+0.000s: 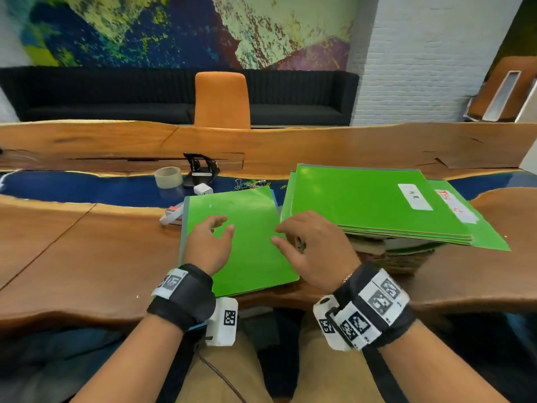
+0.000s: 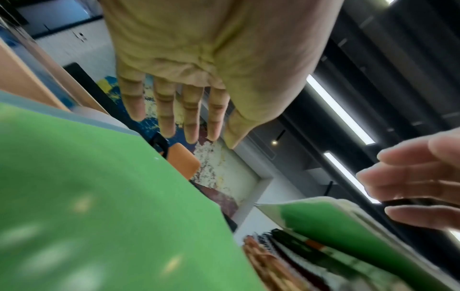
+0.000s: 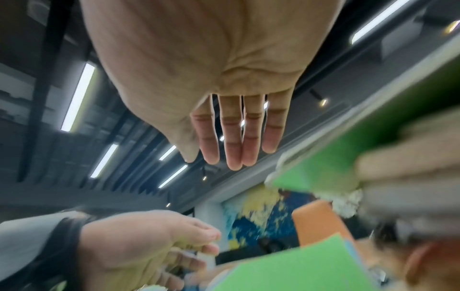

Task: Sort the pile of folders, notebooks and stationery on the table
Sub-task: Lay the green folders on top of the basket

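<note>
A single green folder (image 1: 241,239) is laid flat near the table's (image 1: 87,251) front edge, just beside a pile of green folders (image 1: 374,205) to its right. The left hand (image 1: 207,245) and right hand (image 1: 313,248) are held above it, fingers loosely extended, nothing gripped.

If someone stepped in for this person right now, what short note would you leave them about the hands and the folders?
Left hand and right hand: both open, holding nothing, above the single green folder lying flat near the table edge.
Stack of green folders sits to the right, atop notebooks.
Tape roll and paper clips lie farther back.
Done: one folder set apart.
Left: the stack, notebooks and stationery.
</note>
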`<state>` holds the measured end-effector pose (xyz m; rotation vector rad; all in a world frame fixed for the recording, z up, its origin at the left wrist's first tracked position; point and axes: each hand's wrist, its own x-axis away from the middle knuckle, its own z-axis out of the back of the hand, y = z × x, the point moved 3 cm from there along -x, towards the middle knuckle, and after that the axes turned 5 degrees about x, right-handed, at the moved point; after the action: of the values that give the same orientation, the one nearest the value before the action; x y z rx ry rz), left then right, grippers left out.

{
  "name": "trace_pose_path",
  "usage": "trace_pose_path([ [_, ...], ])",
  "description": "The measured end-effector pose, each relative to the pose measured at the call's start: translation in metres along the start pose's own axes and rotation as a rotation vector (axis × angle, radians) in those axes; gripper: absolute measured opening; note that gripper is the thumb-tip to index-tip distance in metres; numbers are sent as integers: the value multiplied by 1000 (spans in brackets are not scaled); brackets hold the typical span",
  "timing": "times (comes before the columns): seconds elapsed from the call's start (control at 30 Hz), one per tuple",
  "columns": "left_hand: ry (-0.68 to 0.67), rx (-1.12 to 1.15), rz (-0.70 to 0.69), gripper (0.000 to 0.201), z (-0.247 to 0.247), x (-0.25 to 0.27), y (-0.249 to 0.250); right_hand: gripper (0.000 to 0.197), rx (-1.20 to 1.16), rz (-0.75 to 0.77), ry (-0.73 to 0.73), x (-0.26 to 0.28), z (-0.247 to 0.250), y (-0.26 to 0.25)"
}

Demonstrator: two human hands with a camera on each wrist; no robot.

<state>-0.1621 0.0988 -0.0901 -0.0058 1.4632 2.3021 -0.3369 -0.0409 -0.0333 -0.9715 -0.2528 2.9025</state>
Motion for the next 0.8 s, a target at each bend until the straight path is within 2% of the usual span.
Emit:
trace_pose_path([
  [0.07, 31, -191, 87, 42, 16, -4, -25, 32, -67, 17, -113, -4, -28, -15],
  [0.13, 40, -341, 162, 40, 31, -6, -46, 32, -88, -8, -307, -6, -56, -22],
  [0.27, -21, -236, 303, 31, 48, -4, -73, 51, 35, -95, -696, 1, -98, -25],
  [0.33, -22, -182, 321, 18, 54, -4, -80, 59, 95, -109, -800, 5, -109, -28],
  [0.57, 21, -49, 368, 19, 62, -2, -80, 78, 133, -125, -864, 7, -111, -29],
  [0.7, 48, 98, 418, 18, 67, -6, -79, 78, 105, -137, -858, 10, -112, -25],
  [0.8, -23, 266, 458, 15, 65, -3, -70, 74, 81, -137, -838, 8, -109, -22],
])
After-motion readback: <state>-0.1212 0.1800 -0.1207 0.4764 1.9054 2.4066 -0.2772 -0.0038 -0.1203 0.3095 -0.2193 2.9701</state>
